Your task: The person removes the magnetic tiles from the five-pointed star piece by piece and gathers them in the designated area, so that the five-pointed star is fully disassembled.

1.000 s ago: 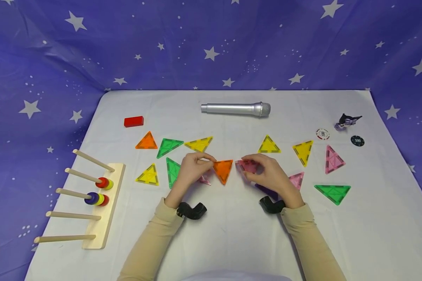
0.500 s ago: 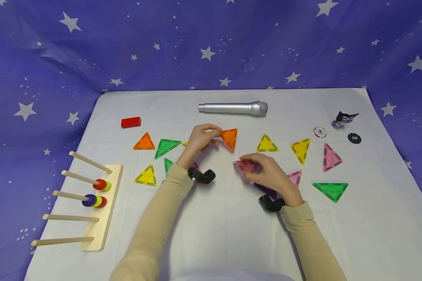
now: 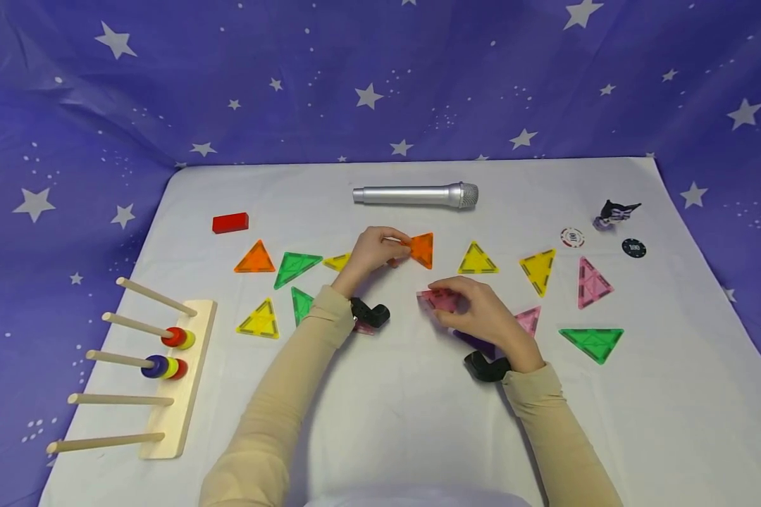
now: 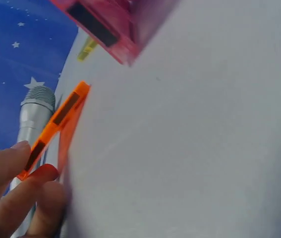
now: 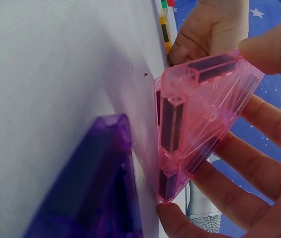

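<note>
My left hand pinches an orange triangular magnetic tile by one side, in front of the microphone. Seen from the left wrist, that orange tile stands tilted, close over the white cloth. My right hand grips a pink triangular magnetic tile between thumb and fingers. In the right wrist view this pink tile stands on edge, with a second pink edge showing behind it. A purple tile lies below the right hand, partly covered by it.
A silver microphone lies at the back. Yellow, green and pink triangle tiles lie at both sides. A wooden peg rack with rings stands left. A red block, poker chips and a small figurine lie farther out.
My left hand has carried the orange tile away from me toward the microphone, then slightly right. The right hand has stayed nearly in place with the pink tile.
</note>
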A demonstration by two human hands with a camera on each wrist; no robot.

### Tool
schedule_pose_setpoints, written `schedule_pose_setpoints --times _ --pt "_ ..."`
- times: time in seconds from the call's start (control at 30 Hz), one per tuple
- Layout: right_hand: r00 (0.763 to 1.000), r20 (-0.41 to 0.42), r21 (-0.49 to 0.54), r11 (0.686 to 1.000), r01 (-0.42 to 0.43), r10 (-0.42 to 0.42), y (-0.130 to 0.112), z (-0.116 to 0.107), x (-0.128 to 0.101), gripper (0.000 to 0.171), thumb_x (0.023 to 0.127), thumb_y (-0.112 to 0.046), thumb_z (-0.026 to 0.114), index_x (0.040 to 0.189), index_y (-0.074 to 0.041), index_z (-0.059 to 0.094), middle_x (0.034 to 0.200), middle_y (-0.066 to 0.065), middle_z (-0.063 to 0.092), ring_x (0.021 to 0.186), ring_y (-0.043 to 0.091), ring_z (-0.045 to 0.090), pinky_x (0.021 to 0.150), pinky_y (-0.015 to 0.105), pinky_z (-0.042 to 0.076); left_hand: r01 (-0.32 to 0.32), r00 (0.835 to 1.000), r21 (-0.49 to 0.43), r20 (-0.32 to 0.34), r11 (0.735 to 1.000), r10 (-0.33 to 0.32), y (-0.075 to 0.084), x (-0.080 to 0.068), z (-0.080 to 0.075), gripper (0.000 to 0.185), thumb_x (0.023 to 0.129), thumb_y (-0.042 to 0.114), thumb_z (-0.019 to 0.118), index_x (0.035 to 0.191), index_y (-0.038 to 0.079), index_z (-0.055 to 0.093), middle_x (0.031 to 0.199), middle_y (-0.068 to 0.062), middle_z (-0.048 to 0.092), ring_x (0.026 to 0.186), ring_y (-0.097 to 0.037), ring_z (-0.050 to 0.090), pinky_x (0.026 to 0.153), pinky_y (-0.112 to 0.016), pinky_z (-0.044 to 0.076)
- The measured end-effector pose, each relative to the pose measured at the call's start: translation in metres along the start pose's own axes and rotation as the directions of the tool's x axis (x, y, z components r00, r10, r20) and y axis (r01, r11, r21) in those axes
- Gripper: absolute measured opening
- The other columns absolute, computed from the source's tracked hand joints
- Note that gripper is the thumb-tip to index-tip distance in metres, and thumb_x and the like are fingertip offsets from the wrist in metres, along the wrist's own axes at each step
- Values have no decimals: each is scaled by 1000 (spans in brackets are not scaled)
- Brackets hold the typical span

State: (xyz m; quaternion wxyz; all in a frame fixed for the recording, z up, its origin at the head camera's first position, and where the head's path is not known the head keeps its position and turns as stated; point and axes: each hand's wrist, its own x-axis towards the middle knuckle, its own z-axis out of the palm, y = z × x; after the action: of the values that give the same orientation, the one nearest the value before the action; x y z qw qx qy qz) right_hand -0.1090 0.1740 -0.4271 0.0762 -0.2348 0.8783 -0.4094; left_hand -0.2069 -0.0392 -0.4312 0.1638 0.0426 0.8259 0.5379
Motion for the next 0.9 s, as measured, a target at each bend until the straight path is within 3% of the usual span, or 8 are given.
schedule_pose_setpoints --times 0.23,0.4,0.5,0.6,0.73,0.83,0.9 --pt "1000 4 2 1000 9 -9 -2 2 0 41 76 -18 70 115 -11 61 112 1 59 100 17 52 90 37 40 -94 992 167 -73 981 107 -1 -1 1 21 78 14 72 98 8 70 83 -8 69 62 -19 61 54 -22 43" --pt "1000 1 -2 1000 11 -11 -2 2 0 40 75 -18 70 115 -12 61 111 1 59 99 17 52 89 37 41 -80 988 305 -103 949 116 2 -7 0 24 78 22 71 100 13 71 86 -5 68 71 -14 61 61 -25 44" --pt "1000 1 -2 1000 11 -11 -2 1 0 41 76 -18 70 115 -12 61 111 1 59 98 17 52 88 36 41 -66 989 339 -99 938 106 3 -14 -3 26 79 26 70 102 13 70 83 -4 68 66 -15 60 58 -25 43" --pt "1000 6 7 1000 7 -7 -2 0 0 43 76 -19 70 117 -10 60 112 2 59 96 17 52 87 37 42 -58 995 297 -64 953 81 1 -26 -6 29 81 27 68 106 12 68 75 -6 67 58 -19 60 54 -26 42" --pt "1000 9 30 999 -11 10 -2 -1 -1 46 76 -19 71 119 -8 57 112 2 58 93 17 52 86 38 42 -36 999 105 41 994 31 -1 -45 -5 28 86 28 63 107 10 65 68 -10 66 52 -28 60 55 -29 45" --pt "1000 6 46 999 -15 15 0 -1 -2 49 75 -18 72 120 -6 55 110 2 59 93 16 54 86 39 43 -18 992 -31 127 999 22 -1 -60 1 29 89 30 57 107 7 63 70 -12 67 53 -32 60 61 -28 47" --pt "1000 6 53 999 -11 11 0 -1 -2 50 75 -17 72 121 -5 53 109 1 59 94 16 55 87 38 43 -5 984 -80 177 997 19 -1 -68 7 32 91 32 54 110 6 61 72 -12 67 54 -33 61 56 -28 46"
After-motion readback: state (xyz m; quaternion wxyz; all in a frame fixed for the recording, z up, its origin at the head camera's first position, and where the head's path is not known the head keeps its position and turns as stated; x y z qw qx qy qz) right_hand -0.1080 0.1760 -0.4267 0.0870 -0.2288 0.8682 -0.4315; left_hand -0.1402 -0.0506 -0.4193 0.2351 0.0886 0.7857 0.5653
